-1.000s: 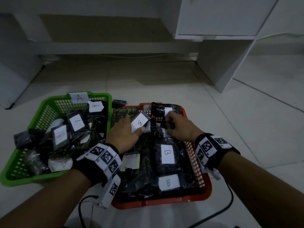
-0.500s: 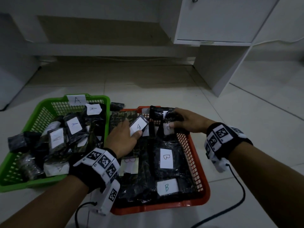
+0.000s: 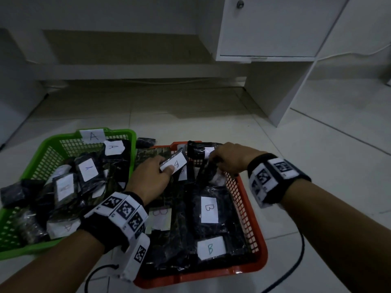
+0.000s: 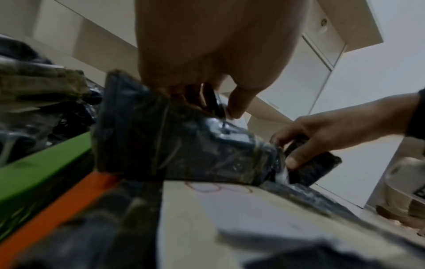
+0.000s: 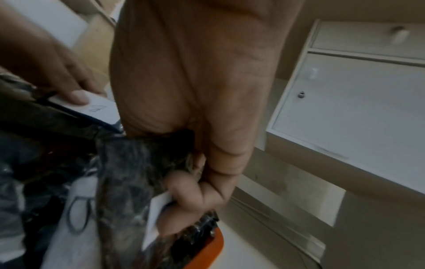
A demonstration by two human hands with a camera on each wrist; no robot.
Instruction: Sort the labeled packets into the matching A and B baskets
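Two baskets sit side by side on the floor: a green basket [image 3: 63, 140] tagged A on the left and an orange basket [image 3: 251, 210] on the right. Both are full of dark packets with white labels. My left hand [image 3: 167, 166] pinches a small packet marked B [image 3: 176, 162] over the far part of the orange basket; the thumb presses its label. My right hand [image 3: 218, 163] grips another dark packet [image 3: 208, 172] at the basket's far right, its white label [image 5: 156, 214] under the fingers. Larger B packets [image 3: 209, 209] lie flat nearer me.
A white cabinet [image 3: 270, 28] with a knob stands behind on the right, its side panel reaching the tiled floor. One dark packet [image 3: 146, 142] lies on the floor between the baskets' far corners. A black cable [image 3: 296, 263] runs along the floor right of the orange basket.
My right hand moved back left and down with its packet, into the far right of the orange basket. The left hand kept hold of the small B packet, barely shifting.
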